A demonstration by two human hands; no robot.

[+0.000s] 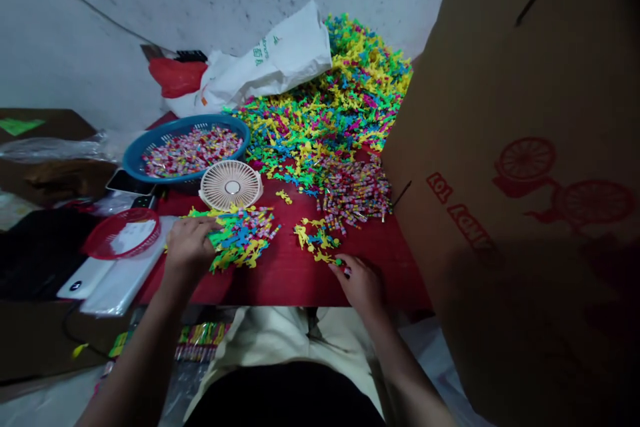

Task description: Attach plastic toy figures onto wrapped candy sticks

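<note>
My left hand point(190, 243) is closed at the left edge of a sorted heap of small plastic figures point(235, 237) in green, blue and yellow. Whatever its curled fingers hold is hidden. Thin wrapped tubes point(263, 220) with printed pink patterns lie along the right side of that heap. Near the table's front edge, my right hand point(363, 285) pinches a small green toy figure point(339, 261); a pinkish bit shows by its fingers. Just beyond the fingertips lies a little cluster of yellow and blue figures point(317, 238).
A round fan point(231, 185) stands before a blue basket point(133, 157) of wrapped pieces. Behind are a large figure pile point(350, 80), a tube pile point(355, 190) and a white sack point(285, 53). A cardboard box point(500, 147) walls the right; a red basket point(93, 243) sits left.
</note>
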